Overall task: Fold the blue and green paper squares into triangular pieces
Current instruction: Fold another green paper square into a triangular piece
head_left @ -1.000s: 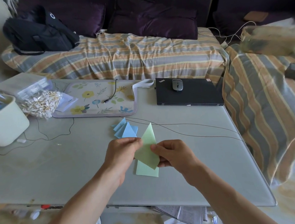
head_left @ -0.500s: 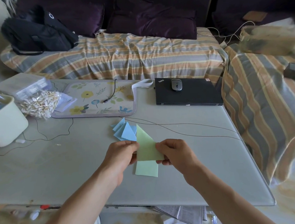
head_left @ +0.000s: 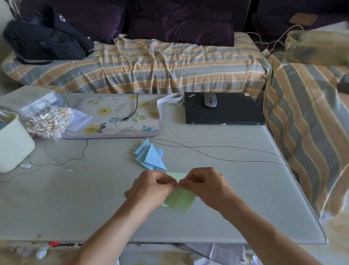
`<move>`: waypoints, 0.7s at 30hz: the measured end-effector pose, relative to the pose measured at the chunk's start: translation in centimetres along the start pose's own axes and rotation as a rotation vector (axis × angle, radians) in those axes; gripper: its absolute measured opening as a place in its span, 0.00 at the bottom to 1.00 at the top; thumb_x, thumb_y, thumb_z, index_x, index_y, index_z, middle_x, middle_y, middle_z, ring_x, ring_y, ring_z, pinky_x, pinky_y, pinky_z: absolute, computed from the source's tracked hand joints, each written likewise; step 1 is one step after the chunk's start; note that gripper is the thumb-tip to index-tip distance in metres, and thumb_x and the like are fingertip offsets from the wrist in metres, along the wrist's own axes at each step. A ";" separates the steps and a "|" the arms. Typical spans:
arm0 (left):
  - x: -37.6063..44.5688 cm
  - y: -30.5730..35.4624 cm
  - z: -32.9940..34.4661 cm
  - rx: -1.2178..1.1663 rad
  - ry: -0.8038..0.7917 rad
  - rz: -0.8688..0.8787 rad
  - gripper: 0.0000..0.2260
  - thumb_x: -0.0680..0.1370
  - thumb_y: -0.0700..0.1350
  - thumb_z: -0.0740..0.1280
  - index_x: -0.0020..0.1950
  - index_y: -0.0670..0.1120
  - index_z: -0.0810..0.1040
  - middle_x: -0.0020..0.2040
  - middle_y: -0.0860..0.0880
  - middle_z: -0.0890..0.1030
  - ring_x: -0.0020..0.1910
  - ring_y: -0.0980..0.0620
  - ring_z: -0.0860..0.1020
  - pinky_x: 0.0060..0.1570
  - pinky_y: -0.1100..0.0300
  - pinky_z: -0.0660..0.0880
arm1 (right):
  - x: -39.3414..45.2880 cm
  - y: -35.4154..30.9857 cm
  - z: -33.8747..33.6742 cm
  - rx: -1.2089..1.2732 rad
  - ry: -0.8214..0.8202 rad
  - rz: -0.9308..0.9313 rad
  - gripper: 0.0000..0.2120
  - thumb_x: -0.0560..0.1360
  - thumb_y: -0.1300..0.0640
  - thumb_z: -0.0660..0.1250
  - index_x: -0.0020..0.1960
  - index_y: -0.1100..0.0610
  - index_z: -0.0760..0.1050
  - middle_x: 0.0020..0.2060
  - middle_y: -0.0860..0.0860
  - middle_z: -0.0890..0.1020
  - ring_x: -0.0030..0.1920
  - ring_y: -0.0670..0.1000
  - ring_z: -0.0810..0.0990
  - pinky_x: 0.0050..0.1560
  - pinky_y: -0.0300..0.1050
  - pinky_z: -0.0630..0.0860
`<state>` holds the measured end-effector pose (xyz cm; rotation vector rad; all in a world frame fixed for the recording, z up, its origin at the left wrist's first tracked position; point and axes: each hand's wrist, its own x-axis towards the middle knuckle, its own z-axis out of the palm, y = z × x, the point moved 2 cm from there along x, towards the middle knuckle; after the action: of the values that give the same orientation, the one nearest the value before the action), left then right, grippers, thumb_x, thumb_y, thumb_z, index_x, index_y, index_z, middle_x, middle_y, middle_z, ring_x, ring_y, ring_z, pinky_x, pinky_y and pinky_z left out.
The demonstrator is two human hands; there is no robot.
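Folding a green paper square, with the blue triangles already done.

Both hands, left hand (head_left: 151, 189) and right hand (head_left: 205, 185), pinch the green paper (head_left: 180, 199) at its upper part, just above the worktop (head_left: 79, 193) near the front edge. The pile of blue folded triangles (head_left: 150, 156) lies just behind. I judge the fold is being closed; next, the corners must meet exactly and then the crease be pressed flat.
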<state>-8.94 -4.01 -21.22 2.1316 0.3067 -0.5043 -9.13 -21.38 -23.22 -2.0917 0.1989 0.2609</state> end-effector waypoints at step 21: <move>-0.1 0.7 -0.4 -0.426 0.060 0.004 0.07 0.78 0.43 0.71 0.42 0.43 0.83 0.40 0.49 0.87 0.34 0.53 0.82 0.42 0.60 0.76 | 0.1 -0.4 0.2 0.276 -0.095 0.047 0.02 0.75 0.65 0.71 0.48 0.62 0.80 0.35 0.54 0.83 0.34 0.49 0.79 0.42 0.45 0.77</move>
<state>-8.66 -4.11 -20.48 1.7342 0.4052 -0.3367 -8.95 -21.00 -23.01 -1.7993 0.2150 0.3406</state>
